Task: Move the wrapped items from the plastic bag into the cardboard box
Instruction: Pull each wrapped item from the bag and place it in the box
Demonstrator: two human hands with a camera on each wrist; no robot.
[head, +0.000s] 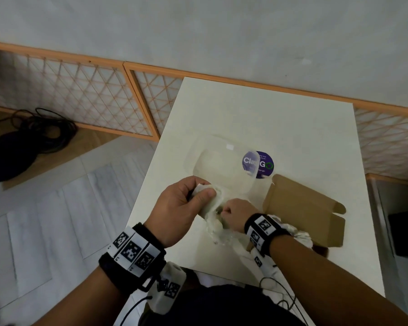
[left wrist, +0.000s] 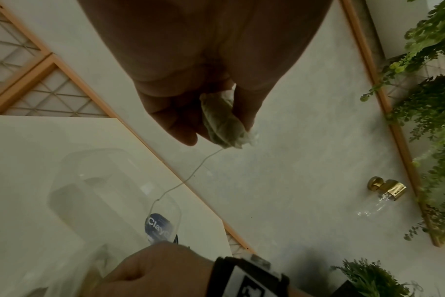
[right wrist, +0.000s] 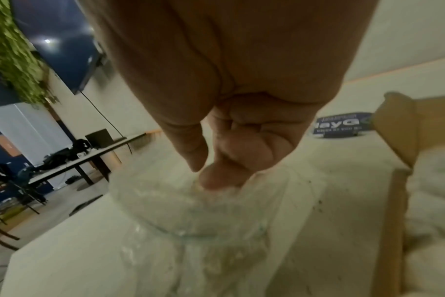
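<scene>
Plastic bag (head: 218,208) pinched between hands.

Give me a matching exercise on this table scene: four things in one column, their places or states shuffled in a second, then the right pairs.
Things
1. left hand
2. right hand
3. cardboard box
4. round purple sticker

States
A. lies open on the table, right of the hands
B. pinches a white wrapped item
C. stuck flat on the table, partly behind a clear plastic lid
D. fingers reach down into the plastic bag

Pairs: 1-B, 2-D, 3-A, 4-C
</scene>
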